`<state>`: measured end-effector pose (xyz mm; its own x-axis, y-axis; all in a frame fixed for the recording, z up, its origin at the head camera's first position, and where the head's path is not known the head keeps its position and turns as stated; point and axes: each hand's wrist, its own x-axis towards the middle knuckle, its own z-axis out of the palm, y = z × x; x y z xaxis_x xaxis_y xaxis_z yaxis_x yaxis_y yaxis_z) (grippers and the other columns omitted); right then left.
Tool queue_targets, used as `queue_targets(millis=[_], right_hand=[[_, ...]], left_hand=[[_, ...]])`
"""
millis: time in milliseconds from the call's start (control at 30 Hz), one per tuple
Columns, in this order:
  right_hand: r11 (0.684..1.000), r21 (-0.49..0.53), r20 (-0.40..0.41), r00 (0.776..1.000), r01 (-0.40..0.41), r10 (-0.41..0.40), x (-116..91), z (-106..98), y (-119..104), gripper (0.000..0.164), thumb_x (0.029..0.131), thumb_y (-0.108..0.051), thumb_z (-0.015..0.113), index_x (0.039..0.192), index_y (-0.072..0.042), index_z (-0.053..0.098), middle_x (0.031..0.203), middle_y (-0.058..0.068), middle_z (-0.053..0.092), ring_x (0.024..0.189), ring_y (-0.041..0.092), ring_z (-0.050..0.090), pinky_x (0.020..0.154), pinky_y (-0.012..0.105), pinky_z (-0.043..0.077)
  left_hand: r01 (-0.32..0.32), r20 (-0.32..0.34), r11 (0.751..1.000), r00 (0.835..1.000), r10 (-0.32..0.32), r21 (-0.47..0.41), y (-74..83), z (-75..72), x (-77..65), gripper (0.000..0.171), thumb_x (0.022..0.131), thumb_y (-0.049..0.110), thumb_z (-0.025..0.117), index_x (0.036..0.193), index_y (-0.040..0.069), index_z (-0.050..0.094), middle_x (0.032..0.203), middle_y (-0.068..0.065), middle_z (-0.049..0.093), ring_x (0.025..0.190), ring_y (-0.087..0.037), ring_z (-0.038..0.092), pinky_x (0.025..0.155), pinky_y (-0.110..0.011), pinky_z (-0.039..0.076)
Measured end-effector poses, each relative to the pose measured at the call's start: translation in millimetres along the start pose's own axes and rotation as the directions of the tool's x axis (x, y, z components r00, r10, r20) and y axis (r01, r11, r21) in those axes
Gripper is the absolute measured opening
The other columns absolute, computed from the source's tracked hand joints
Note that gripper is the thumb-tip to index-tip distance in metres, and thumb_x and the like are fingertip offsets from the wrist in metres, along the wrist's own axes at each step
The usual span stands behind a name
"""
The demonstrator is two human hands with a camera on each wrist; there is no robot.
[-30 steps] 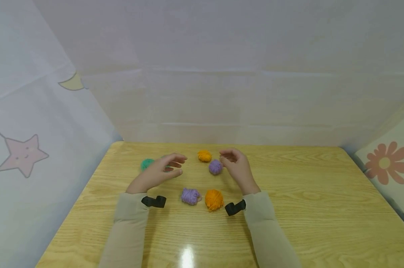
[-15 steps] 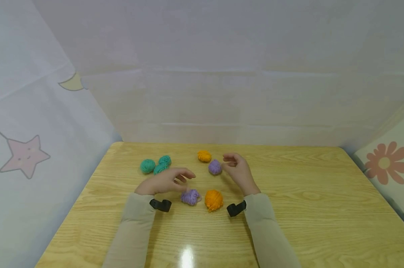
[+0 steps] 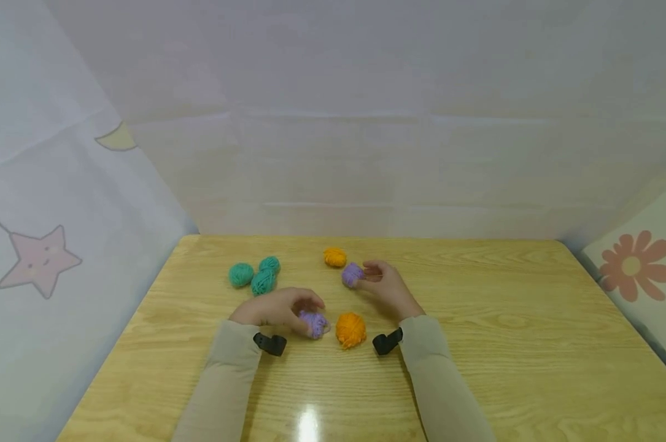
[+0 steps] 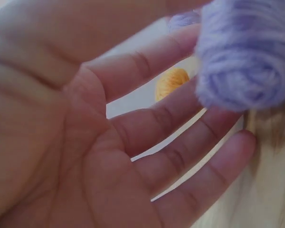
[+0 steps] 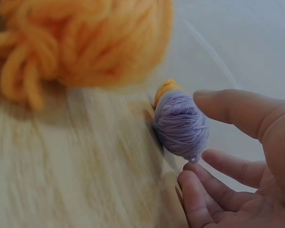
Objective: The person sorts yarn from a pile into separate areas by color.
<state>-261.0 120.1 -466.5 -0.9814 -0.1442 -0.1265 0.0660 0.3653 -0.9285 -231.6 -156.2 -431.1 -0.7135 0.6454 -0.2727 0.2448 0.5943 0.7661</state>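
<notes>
My left hand (image 3: 280, 307) reaches over a lavender yarn ball (image 3: 313, 324) at the near middle, thumb on the near side and fingers beyond it. In the left wrist view that yarn (image 4: 247, 54) lies across the fingertips, the fingers spread and only slightly bent; firm contact cannot be made out. My right hand (image 3: 390, 288) is at the right side of a second lavender yarn ball (image 3: 352, 274). In the right wrist view, thumb and fingers stand spread beside this ball (image 5: 180, 124), not closed round it. Both balls sit on the wooden table (image 3: 504, 331).
A large orange yarn ball (image 3: 351, 330) lies between the two forearms. Behind the far lavender ball is a smaller orange one (image 3: 335, 256). Several green yarn balls (image 3: 263, 282) cluster at the back left. White printed sheets (image 3: 333, 153) bound the table behind and at the sides.
My left hand has moved from beside the green balls, right and nearer, down to the near lavender ball. My right hand drew slightly away, then came back closer to the far lavender ball.
</notes>
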Motion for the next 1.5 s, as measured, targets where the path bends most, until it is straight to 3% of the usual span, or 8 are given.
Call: queue_targets(millis=[367,1033,1500], right_hand=[[0.998,-0.054,0.010,1.000,-0.017,0.017,3.7,4.1,5.6,0.065,0.085,-0.025,0.084,0.141,-0.009,0.055,0.128,0.004,0.061,0.112,0.024,0.056,0.099,0.042,0.048],[0.996,-0.069,-0.036,0.998,-0.056,0.054,2.5,7.7,1.5,0.052,0.086,-0.028,0.081,0.129,-0.008,0.059,0.117,0.009,0.060,0.103,0.025,0.058,0.093,0.041,0.050],[0.992,-0.096,-0.061,0.995,-0.082,0.076,3.8,-2.9,1.7,0.053,0.087,-0.039,0.079,0.123,-0.006,0.061,0.114,0.011,0.062,0.101,0.026,0.061,0.089,0.039,0.052]], left_hand=[[0.040,-0.020,0.997,0.999,-0.039,0.062,0.9,4.0,2.1,0.041,0.081,0.007,0.084,0.118,0.017,0.067,0.118,0.000,0.064,0.108,-0.018,0.056,0.099,-0.044,0.047],[0.060,-0.025,0.990,0.998,-0.057,0.125,5.2,6.0,3.3,0.036,0.083,0.006,0.080,0.114,0.018,0.066,0.113,0.003,0.063,0.100,-0.016,0.056,0.091,-0.040,0.048],[-0.015,-0.047,0.987,0.999,0.023,0.158,4.1,7.0,8.0,0.036,0.083,0.002,0.077,0.113,0.017,0.062,0.111,0.000,0.061,0.098,-0.017,0.055,0.088,-0.038,0.049]])
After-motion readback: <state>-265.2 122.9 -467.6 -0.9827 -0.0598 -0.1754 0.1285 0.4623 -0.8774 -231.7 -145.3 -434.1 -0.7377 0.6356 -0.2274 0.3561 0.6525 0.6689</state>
